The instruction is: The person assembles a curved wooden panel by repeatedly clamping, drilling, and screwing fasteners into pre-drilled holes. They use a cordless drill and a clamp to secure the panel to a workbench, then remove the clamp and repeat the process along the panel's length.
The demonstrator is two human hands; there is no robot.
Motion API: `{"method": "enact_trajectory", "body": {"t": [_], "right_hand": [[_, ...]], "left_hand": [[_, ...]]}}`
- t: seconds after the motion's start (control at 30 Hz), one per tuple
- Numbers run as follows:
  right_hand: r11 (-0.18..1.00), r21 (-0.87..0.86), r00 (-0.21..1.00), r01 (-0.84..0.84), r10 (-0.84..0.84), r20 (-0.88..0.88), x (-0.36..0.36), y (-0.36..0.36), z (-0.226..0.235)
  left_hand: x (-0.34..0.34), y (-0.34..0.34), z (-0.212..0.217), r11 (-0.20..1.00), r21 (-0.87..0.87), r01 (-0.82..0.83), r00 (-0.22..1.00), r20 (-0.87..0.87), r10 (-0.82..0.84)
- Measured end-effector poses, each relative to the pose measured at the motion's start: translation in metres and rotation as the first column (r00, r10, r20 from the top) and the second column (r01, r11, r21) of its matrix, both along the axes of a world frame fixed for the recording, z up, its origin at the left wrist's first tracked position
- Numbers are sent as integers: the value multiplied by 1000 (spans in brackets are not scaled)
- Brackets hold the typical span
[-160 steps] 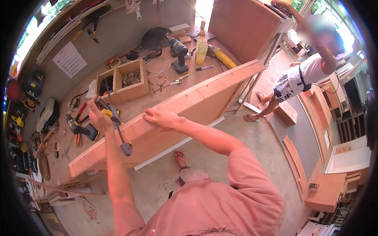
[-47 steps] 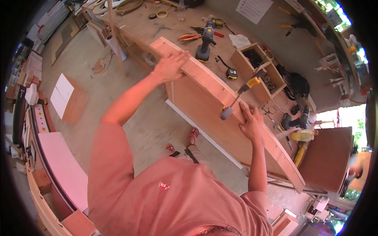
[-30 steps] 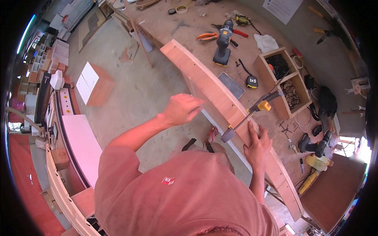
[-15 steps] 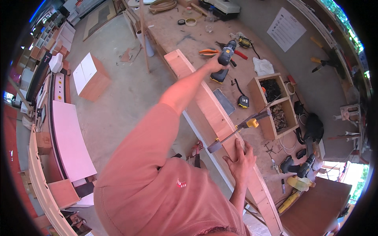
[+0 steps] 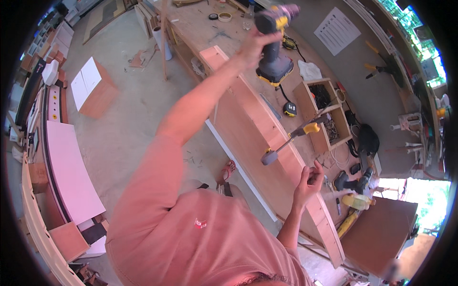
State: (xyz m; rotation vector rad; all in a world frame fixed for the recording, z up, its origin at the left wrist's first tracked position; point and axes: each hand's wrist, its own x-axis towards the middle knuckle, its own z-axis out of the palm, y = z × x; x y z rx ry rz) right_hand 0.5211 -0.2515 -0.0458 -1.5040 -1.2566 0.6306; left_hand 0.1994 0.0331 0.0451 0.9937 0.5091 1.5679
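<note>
My left hand (image 5: 254,45) is raised over the workbench (image 5: 200,21) and grips a black and yellow cordless drill (image 5: 275,45), lifted clear of the surface. A long wooden panel (image 5: 248,119) stands on edge along the bench, running down to the lower right. A hammer (image 5: 290,139) with a yellow and black handle lies across its top edge, head hanging toward me. Just above the panel's lower part, my right hand (image 5: 307,178) hovers with its fingers curled, thumb near the forefinger. Whether it pinches something small is unclear.
A compartmented wooden box (image 5: 324,109), a tape measure (image 5: 289,109), a white cloth (image 5: 310,71), tape rolls (image 5: 224,16), a second drill (image 5: 353,181) and a yellow bottle (image 5: 355,202) are on the bench. A small cabinet (image 5: 93,88) and white board (image 5: 71,171) are on the floor, left.
My left hand left the panel, reached to the bench, grasped the drill and lifted it. My right hand came off the panel and curled its fingers. The hammer stays on the panel edge.
</note>
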Motion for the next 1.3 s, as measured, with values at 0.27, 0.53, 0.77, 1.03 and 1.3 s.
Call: {"method": "enact_trajectory", "body": {"t": [0.27, 0.53, 0.77, 1.03, 1.3], "right_hand": [[895, -328, 466, -301, -162, -870, -71, -86, -12], [687, -585, 472, -431, -381, -795, -181, -126, -92], [583, -594, 485, -554, -354, -800, -240, -122, -196], [611, -639, 473, -467, -438, -765, -265, -120, -222], [743, -455, 433, -491, -245, -867, -236, -90, -208]], "left_hand": [[-110, -214, 2, 926, 175, -336, 915, -174, 365], [-127, -460, -169, 830, -250, -498, 812, -471, 344], [-116, -565, -267, 745, -592, -307, 926, -367, 90], [-126, -553, -304, 776, -569, -271, 882, -470, -37], [-121, -513, -304, 846, -513, -142, 921, -383, -78]]}}
